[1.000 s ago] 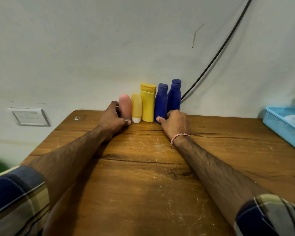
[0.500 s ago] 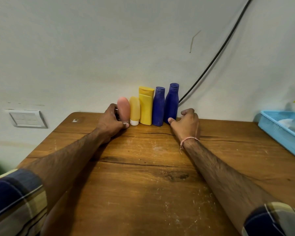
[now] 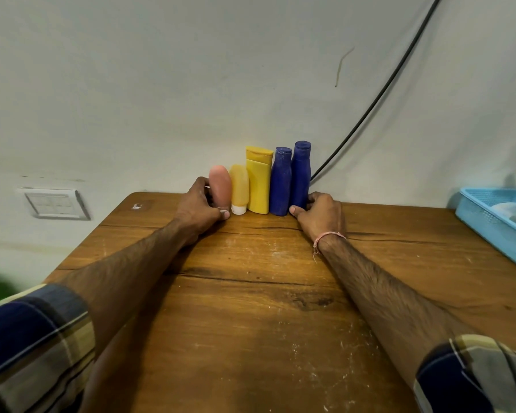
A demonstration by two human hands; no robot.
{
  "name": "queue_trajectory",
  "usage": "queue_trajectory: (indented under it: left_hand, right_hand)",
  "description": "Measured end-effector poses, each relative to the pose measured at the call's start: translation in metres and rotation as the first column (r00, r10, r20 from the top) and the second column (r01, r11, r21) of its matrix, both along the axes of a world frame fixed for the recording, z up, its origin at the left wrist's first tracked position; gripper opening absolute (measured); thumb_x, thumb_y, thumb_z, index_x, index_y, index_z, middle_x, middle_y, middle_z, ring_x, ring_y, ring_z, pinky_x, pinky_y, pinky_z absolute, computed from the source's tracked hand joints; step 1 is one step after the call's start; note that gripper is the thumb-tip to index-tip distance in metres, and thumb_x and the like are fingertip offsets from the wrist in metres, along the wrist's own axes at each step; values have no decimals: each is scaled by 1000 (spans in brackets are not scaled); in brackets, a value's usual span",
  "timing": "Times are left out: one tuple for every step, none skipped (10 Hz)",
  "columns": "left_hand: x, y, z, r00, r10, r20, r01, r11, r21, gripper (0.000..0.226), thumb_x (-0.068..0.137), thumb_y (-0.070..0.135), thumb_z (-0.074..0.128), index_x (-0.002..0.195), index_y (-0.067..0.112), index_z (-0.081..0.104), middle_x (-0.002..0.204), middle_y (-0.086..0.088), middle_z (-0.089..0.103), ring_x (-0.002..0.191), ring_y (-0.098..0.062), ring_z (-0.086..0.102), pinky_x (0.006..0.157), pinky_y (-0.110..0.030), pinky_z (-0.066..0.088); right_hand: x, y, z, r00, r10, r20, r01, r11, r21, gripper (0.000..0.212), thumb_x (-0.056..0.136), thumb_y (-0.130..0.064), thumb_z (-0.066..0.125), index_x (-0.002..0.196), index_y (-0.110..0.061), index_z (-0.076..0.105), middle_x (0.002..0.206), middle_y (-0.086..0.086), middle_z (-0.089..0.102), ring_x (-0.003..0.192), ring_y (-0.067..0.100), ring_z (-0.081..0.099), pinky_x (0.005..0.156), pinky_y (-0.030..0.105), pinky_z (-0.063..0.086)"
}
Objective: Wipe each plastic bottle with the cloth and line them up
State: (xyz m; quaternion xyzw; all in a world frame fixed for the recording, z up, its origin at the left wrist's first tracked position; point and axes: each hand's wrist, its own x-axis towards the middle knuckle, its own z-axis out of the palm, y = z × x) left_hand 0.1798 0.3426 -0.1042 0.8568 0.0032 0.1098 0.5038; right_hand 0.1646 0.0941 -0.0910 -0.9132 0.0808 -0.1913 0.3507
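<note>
Looks nearly done: left grip [image 3: 198,208] wrapped round the pink bottle [image 3: 220,184], right grip [image 3: 320,214] clasping the end blue bottle [image 3: 301,174], all five bottles [image 3: 259,183] upright, side by side in a row between them, just final squaring-up left.

On my feed both forearms are bare and hairy below the sleeves. The left sleeve [image 3: 33,338] is a plaid of navy blocks, khaki and pale cream bands, crossed by thin dark lines. The right sleeve [image 3: 474,380] has the same plaid, with narrow cream stripes edging the navy. A thin pink thread band [image 3: 329,236] circles the right wrist, one loose frayed end trailing from it. The left hand [image 3: 198,208] and right hand [image 3: 320,214] are bare, thumbnails short and pale.
</note>
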Motion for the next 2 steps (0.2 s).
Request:
queue_trajectory:
  left_hand:
    - [-13,-2,4,1000,-11,-16,11,1000,-9,82,74,8,88,140,16,40,121,0,55,111,-22,58,85,-31,54]
    - [-27,-1,5,999,33,-25,-35,993,-113,87,72,7,88,142,17,37,127,-2,56,116,-22,59,94,-36,56]
  right_hand:
    - [-17,1,0,1000,-13,-14,13,1000,16,57,81,-39,78,125,-11,58,116,8,67,104,24,63,79,31,51]
    - [-37,1,-1,1000,-22,11,22,999,41,58,83,-37,76,130,-13,51,125,7,62,112,24,59,85,32,50]
